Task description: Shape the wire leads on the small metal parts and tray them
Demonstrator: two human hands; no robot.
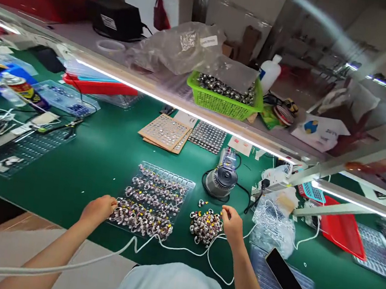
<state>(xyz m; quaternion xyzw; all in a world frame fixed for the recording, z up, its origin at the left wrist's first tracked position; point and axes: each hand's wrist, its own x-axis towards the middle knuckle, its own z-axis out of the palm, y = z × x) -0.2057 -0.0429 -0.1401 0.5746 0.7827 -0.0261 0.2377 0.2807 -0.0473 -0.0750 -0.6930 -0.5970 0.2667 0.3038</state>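
A clear plastic tray [191, 185] holds rows of small round parts [151, 200] with whitish loops and yellow tabs. My left hand [99, 208] is at the tray's left edge, its fingers closed beside the end of a row; what they pinch, if anything, is too small to make out. To the right of the tray lies a loose pile of the same kind of parts [206, 226]. My right hand [233, 223] is just right of this pile, fingers curled together, and their tips hide whatever may be between them. One or two parts [201, 203] lie apart above the pile.
Behind the pile stands a grey round device [221, 182] with a black cable. A white cord [180, 249] runs across the front. At the right, a phone [285, 277] lies on a plastic tray. The overhead shelf bears a green basket [222, 105]. Pliers [63, 126] lie left.
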